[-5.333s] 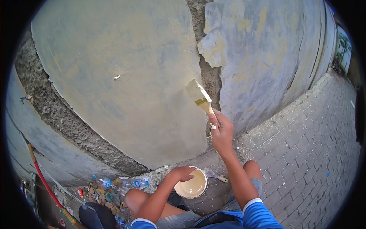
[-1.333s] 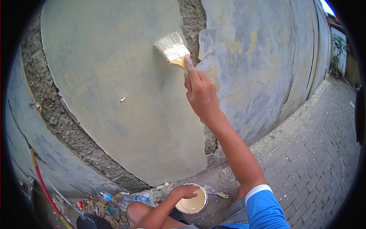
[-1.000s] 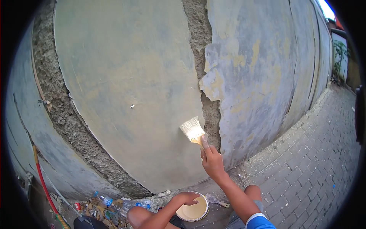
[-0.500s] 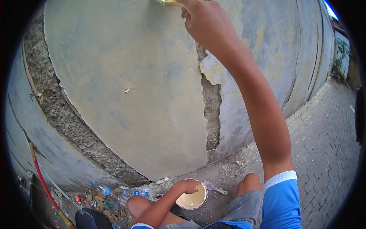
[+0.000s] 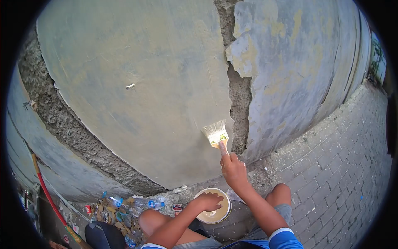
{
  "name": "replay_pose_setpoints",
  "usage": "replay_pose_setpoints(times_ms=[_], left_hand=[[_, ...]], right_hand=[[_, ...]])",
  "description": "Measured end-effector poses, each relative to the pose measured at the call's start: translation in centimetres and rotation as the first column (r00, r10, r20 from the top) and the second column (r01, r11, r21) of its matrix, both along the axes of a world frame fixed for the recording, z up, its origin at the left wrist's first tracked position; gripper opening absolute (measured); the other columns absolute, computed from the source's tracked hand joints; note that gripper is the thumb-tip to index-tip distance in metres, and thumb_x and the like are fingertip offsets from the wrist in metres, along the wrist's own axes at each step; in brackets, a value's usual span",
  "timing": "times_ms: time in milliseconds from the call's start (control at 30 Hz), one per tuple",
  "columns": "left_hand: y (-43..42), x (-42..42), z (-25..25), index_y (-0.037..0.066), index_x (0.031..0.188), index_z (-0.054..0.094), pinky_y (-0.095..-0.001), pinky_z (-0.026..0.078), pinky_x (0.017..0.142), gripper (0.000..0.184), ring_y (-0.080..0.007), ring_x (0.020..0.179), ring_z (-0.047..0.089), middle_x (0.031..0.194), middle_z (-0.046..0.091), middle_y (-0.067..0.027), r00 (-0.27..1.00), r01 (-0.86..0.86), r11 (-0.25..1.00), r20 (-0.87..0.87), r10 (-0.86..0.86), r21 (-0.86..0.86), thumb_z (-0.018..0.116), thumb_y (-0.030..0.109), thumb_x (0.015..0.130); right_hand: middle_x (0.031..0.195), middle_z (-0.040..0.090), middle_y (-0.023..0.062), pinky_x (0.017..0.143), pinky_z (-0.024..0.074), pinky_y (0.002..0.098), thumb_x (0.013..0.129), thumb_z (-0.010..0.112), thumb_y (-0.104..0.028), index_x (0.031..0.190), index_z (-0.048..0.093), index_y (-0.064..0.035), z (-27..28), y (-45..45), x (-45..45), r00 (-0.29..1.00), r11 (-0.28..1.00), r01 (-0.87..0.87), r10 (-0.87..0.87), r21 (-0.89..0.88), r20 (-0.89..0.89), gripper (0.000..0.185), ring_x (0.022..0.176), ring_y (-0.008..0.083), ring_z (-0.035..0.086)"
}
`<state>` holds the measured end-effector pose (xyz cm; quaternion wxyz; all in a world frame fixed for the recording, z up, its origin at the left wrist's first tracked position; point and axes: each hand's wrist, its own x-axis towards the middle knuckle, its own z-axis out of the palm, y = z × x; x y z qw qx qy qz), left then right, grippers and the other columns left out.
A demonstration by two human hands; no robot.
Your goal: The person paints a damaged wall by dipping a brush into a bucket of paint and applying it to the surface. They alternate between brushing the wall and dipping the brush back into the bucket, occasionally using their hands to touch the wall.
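My right hand (image 5: 235, 169) grips a flat paintbrush (image 5: 215, 132) by its handle, with one finger stretched along it. The pale, wet-looking bristles point up, close to the lower part of the plastered wall (image 5: 161, 124), beside a broken strip of bare concrete; I cannot tell whether they touch it. Down at the ground, my left hand (image 5: 207, 202) reaches over the left side of a round bucket of cream paint (image 5: 213, 216). Its fingers are apart and extend over the opening. The hand hides part of the bucket's rim.
Plastic bottles (image 5: 151, 203), dry leaves and a red can (image 5: 88, 209) lie along the wall's foot at left. A red hose-like line (image 5: 47, 195) and a dark rounded object (image 5: 103, 235) are at lower left. Brick paving (image 5: 331, 195) runs off to the right.
My right hand has come down with the paintbrush from high on the wall to near its lower edge. My left hand has shifted further over the bucket's opening. The view has tilted slightly.
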<state>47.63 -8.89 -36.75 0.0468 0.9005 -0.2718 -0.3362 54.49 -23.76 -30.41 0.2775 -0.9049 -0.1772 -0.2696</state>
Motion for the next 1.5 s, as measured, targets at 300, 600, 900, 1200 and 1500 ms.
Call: replay_pose_setpoints(times_ms=[300, 600, 900, 1200, 1500], left_hand=[[-0.5, -0.1, 1.1, 0.006, 0.111, 0.063, -0.0459, 0.048, 0.085, 0.043, -0.0344, 0.102, 0.062, 0.106, 0.065, -0.0174, 0.985, 0.008, 0.998, -0.171, 0.002, 0.057, 0.048, 0.043, 0.094], [0.3, -0.3, 1.4, 0.005, 0.109, 0.065, -0.0468, 0.049, 0.086, 0.044, -0.0346, 0.099, 0.064, 0.106, 0.067, -0.0188, 0.993, -0.034, 0.999, -0.117, 0.032, -0.015, 0.050, 0.043, 0.092], [0.8, 0.1, 1.6, 0.003, 0.113, 0.062, -0.0450, 0.048, 0.087, 0.047, -0.0356, 0.099, 0.062, 0.106, 0.064, -0.0193, 0.991, -0.049, 0.998, -0.125, 0.043, -0.043, 0.050, 0.044, 0.093], [-0.2, 0.4, 1.6, 0.003, 0.112, 0.061, -0.0462, 0.048, 0.087, 0.046, -0.0358, 0.100, 0.062, 0.108, 0.064, -0.0197, 0.995, -0.002, 0.998, -0.101, -0.005, -0.063, 0.050, 0.043, 0.093], [-0.3, -0.5, 1.8, 0.006, 0.119, 0.059, -0.0455, 0.048, 0.088, 0.047, -0.0349, 0.104, 0.061, 0.113, 0.063, -0.0177, 0.994, -0.015, 0.998, -0.112, 0.008, -0.055, 0.049, 0.044, 0.093]], right_hand=[[0.092, 0.064, 0.0225, 0.073, 0.0527, 0.0523, 0.088, 0.054, -0.016, 0.134, 0.052, -0.0155, -16.6, -1.7, -2.8, 0.750, 0.994, -0.046, -0.033, -0.102, -0.660, 0.046, 0.083, 0.0423, 0.066], [0.083, 0.061, 0.0202, 0.067, 0.0510, 0.0481, 0.082, 0.058, -0.005, 0.131, 0.055, -0.0109, -5.5, -1.2, 0.0, 0.924, 0.996, -0.046, 0.070, 0.073, -0.377, 0.049, 0.075, 0.0382, 0.064], [0.073, 0.057, 0.0093, 0.060, 0.0476, 0.0355, 0.073, 0.058, 0.013, 0.133, 0.055, -0.0111, 15.1, -1.0, 1.0, 0.958, 0.966, -0.144, 0.082, 0.213, 0.276, 0.065, 0.063, 0.0236, 0.057], [0.075, 0.061, 0.0139, 0.062, 0.0485, 0.0407, 0.080, 0.056, 0.008, 0.122, 0.058, -0.0039, 31.9, 0.8, 4.9, 0.679, 0.934, -0.298, 0.064, 0.195, 0.731, 0.044, 0.068, 0.0301, 0.060], [0.072, 0.053, 0.0062, 0.058, 0.0476, 0.0363, 0.073, 0.058, 0.015, 0.138, 0.050, -0.0142, 22.7, 1.9, 6.9, 0.801, 0.943, -0.219, 0.028, 0.249, 0.598, 0.071, 0.062, 0.0201, 0.055]])
